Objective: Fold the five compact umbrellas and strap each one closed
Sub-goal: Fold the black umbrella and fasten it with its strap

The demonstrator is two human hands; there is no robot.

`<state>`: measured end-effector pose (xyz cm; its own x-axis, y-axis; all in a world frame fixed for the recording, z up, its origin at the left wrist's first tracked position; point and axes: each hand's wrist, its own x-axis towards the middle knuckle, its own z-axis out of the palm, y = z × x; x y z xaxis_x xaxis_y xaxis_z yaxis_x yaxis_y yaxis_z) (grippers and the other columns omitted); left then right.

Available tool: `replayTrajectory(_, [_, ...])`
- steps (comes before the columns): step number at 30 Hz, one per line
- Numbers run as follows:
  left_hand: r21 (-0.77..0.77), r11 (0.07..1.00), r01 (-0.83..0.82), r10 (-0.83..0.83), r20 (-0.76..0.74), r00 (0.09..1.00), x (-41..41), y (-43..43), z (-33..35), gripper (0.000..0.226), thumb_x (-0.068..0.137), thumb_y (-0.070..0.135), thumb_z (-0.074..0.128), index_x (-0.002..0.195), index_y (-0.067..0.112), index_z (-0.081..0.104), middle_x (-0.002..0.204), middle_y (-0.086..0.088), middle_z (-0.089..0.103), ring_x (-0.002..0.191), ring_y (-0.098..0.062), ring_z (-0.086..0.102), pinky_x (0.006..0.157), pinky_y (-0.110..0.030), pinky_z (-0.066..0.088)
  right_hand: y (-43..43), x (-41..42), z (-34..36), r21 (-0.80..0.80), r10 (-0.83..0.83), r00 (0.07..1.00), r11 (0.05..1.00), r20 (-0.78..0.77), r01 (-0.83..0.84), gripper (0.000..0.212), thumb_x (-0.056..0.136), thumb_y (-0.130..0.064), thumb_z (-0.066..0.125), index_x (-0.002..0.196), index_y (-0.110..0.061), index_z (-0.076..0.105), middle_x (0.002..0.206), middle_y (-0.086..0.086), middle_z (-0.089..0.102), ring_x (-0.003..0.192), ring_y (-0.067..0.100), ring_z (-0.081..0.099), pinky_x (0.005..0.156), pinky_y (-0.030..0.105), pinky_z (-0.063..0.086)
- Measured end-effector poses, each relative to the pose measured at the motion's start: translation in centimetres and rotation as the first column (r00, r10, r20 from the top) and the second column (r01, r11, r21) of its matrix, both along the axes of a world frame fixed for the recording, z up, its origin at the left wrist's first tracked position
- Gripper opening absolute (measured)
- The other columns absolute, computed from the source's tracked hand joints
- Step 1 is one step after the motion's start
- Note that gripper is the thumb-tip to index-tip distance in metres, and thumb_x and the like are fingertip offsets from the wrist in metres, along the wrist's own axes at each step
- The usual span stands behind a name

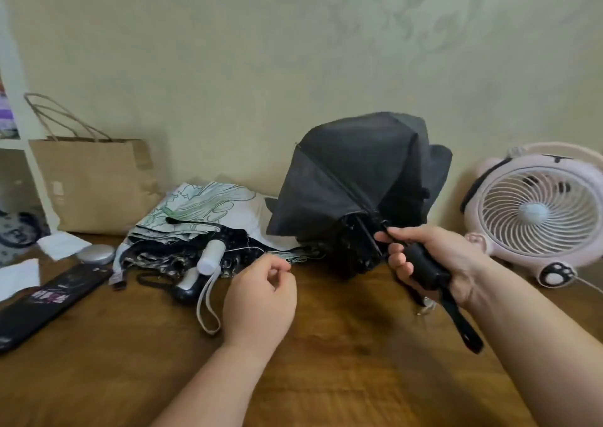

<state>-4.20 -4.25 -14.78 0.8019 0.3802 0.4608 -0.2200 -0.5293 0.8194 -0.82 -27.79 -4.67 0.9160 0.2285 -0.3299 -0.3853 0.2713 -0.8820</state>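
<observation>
The right hand [434, 260] is clamped round the handle of the black umbrella [355, 178], fingers wrapped, with the wrist strap [463, 325] dangling below it toward the person. The shaft runs from that fist up and away, leaning toward the left hand's side, so the half-collapsed canopy billows beyond and above the right hand, close to the wall. The left hand [261, 299] hangs apart, nearer the person, its fingers loosely curled with thumb near forefinger; I cannot tell whether it pinches anything. It is the free hand, and the loose cloth lies ahead of it and to its right, an easy reach. Just beyond the left hand sits a heap of unfolded umbrellas [195, 231]; beyond the right hand stands a pink fan [538, 214]. Bare table [326, 377] spreads between and below both wrists, room enough to work
</observation>
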Motion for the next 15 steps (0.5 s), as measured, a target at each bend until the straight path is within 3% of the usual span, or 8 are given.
replayTrajectory(5, [-0.051, 0.997, 0.060, -0.061, -0.014, 0.998, -0.5, -0.9, 0.6, 0.014, 0.088, 0.018, 0.067, 0.084, 0.032, 0.064, 0.075, 0.010, 0.067, 0.068, -0.005, 0.063, 0.067, -0.032, 0.055, -1.6, -1.5, -0.5, -0.084, -0.039, 0.998, 0.996, 0.057, 0.044, 0.021, 0.100, -0.018, 0.059, 0.110, -0.001, 0.065, 0.066, 0.004, 0.052, 0.054, 0.015, 0.050, 0.039, 0.021, 0.045])
replayTrajectory(8, [-0.069, 0.990, 0.125, -0.128, -0.041, 0.991, -0.9, -1.0, 0.7, 0.013, 0.091, 0.021, 0.069, 0.093, 0.033, 0.063, 0.088, 0.010, 0.067, 0.078, 0.000, 0.062, 0.069, -0.021, 0.051, -2.4, -1.8, -1.0, -0.258, -0.077, 0.966, 0.956, 0.247, 0.142, 0.023, 0.100, -0.016, 0.060, 0.111, 0.004, 0.066, 0.065, 0.010, 0.054, 0.054, 0.022, 0.053, 0.045, 0.029, 0.045])
replayTrajectory(12, [-0.063, 0.986, 0.153, -0.157, -0.079, 0.984, -0.6, -0.8, 0.6, 0.017, 0.092, 0.024, 0.071, 0.104, 0.033, 0.062, 0.103, 0.012, 0.065, 0.087, 0.006, 0.060, 0.072, -0.015, 0.045, -3.3, -2.1, -0.1, -0.564, 0.031, 0.849, 0.760, 0.528, 0.323, 0.028, 0.101, -0.017, 0.062, 0.088, 0.007, 0.069, 0.060, 0.020, 0.061, 0.054, 0.034, 0.059, 0.058, 0.044, 0.055])
replayTrajectory(15, [-0.071, 0.985, 0.160, -0.165, -0.062, 0.984, -0.7, -0.9, 0.6, 0.018, 0.093, 0.026, 0.071, 0.107, 0.033, 0.062, 0.105, 0.013, 0.065, 0.089, 0.009, 0.059, 0.072, -0.014, 0.044, -4.1, -2.1, 1.2, -0.638, 0.109, 0.785, 0.655, 0.610, 0.404, 0.022, 0.102, -0.020, 0.061, 0.084, -0.011, 0.071, 0.059, 0.018, 0.065, 0.049, 0.030, 0.062, 0.053, 0.038, 0.056])
